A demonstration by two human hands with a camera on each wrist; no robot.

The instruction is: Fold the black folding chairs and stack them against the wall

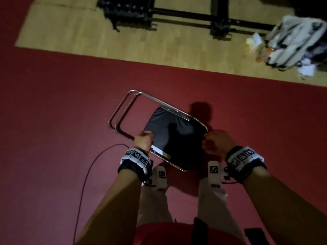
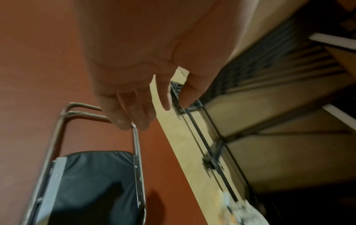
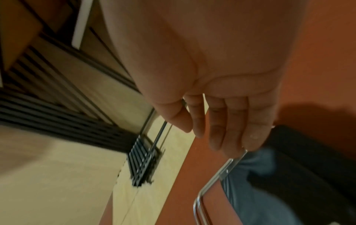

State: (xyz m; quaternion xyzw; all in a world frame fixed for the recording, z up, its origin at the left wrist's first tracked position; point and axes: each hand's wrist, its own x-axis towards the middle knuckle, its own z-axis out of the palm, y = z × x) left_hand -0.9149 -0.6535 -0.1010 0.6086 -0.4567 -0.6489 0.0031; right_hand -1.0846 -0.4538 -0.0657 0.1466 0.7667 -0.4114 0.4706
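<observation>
- Folding chair: centre of the head view, collapsed flat, black padded seat inside chrome tube frame, held off the red floor by both hands. The two leg loops point to upper left of frame.
- Handling, my read: rigid steel tube, moderate weight, won't flex. Chrome is slick, so wrap the side rails, not the vinyl pad. Hinged parts may swing open or pinch if tilted; keep fingers off the pivot brackets.
- Left hand: grip closed round the frame's left rail, beside the seat pad. Left wrist view shows fingers curled over the tube.
- Right hand: grip closed on the opposite rail at the seat's right corner; right wrist view shows fingertips hooked on the tube end.
- Chair spans between the two grips, tilted, lower end nearest the person's legs.
- Stack of folded chairs on the wood floor, upper left, well apart. Bag upper right; cable on the floor, lower left.
</observation>
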